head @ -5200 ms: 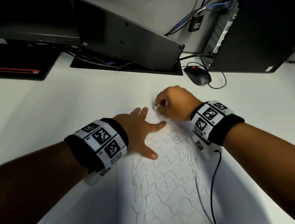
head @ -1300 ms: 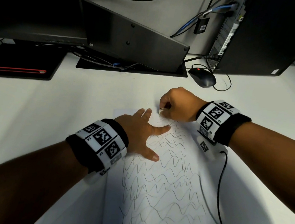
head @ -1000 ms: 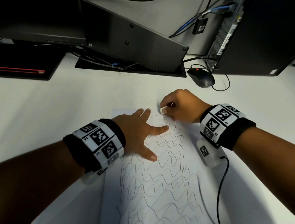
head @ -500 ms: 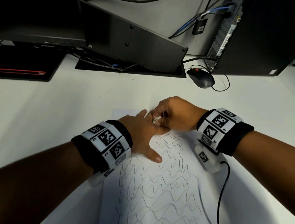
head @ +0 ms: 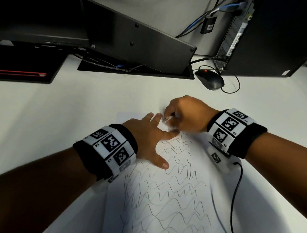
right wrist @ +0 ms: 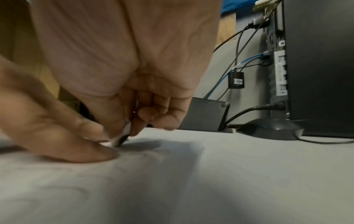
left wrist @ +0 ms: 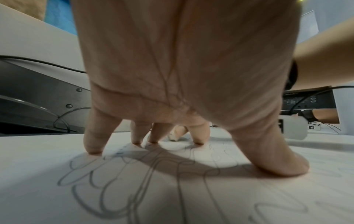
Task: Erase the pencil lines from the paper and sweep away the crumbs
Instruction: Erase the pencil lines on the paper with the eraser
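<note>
Two hands meet at the far end of the white sheet of paper covered in wavy grey pencil lines (head: 165, 207), which lies on the white desk (head: 30, 118) in front of you. Furthest left stands the black monitor (head: 31, 0) on its base with a red stripe. Next comes your left hand (head: 145, 137), fingers straight and spread, flat on the sheet's upper left; the left wrist view shows every fingertip (left wrist: 93, 150) and the thumb pressing on the paper. Compared with half a second ago this hand lies in much the same place, and it sits further up the sheet than a second ago. Just right of it, touching its fingers, your right hand (head: 186, 115) pinches a small white eraser with a darkened tip (right wrist: 120, 139) between thumb and curled fingers, the tip down on the paper at its top edge. Over the last second that hand has come leftward toward the left hand's fingers. The top rows of lines look fainter than five seconds ago. Further right, behind the hands, a black computer mouse (head: 209, 79) sits beside the black computer tower (head: 278, 35).
</note>
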Demonstrator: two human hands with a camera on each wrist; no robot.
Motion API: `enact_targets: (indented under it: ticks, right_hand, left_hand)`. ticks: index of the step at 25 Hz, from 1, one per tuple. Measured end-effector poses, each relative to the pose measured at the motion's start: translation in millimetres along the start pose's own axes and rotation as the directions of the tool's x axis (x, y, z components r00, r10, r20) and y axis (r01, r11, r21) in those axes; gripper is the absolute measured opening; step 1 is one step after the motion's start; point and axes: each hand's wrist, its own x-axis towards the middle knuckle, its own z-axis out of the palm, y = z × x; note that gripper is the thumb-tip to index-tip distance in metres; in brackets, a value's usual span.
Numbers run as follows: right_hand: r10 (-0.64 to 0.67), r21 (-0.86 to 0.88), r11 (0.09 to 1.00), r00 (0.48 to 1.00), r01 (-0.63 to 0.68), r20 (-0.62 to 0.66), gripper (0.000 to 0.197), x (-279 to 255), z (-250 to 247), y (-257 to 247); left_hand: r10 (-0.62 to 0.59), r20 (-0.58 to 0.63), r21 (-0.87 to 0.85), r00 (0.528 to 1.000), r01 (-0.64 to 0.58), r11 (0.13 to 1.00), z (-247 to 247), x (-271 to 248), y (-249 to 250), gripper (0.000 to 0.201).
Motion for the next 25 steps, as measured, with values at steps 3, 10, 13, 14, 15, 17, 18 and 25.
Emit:
enact_targets:
  ticks: [3,10,13,14,15,17,18,25]
  right_hand:
    - [0.019,0.066,0.998,0.999,-0.021,0.034,0.011,-3,-2,0]
    - [0.010,0.044,0.999,0.999,-0.012,0.036,0.013,-6,-1,0]
    - [0.087,-0.028,0.996,0.995,-0.089,-0.055,0.014,-2,-8,11]
    - [0.066,-0.021,0.998,0.996,-0.067,-0.053,0.015,-3,-7,10]
    - [0.029,-0.004,1.000,0.999,-0.029,-0.022,0.014,-4,-4,6]
    - [-0.015,0.043,0.999,0.999,0.013,0.043,0.011,-6,-2,-1]
    - [0.008,0.047,0.999,0.999,-0.009,0.034,0.011,-4,-3,0]
    - [0.019,0.055,0.998,1.000,-0.018,-0.017,0.011,-3,2,3]
  left_hand:
    - [0.000,0.015,0.005,1.000,0.000,1.000,0,1,-1,0.096]
    - [-0.004,0.021,0.011,1.000,0.004,1.000,0,3,-1,0.097]
    - [-0.005,0.016,0.021,1.000,0.004,1.000,1,3,-1,0.097]
    - [-0.003,0.014,0.023,1.000,0.003,1.000,1,3,-1,0.097]
    - [0.000,0.014,0.021,1.000,0.000,1.000,1,3,-1,0.097]
    - [0.002,0.019,0.011,1.000,-0.003,1.000,1,3,-1,0.097]
    - [0.001,0.021,0.013,1.000,-0.002,1.000,0,3,-1,0.098]
    - [0.002,0.021,0.013,1.000,-0.002,1.000,0,2,-2,0.097]
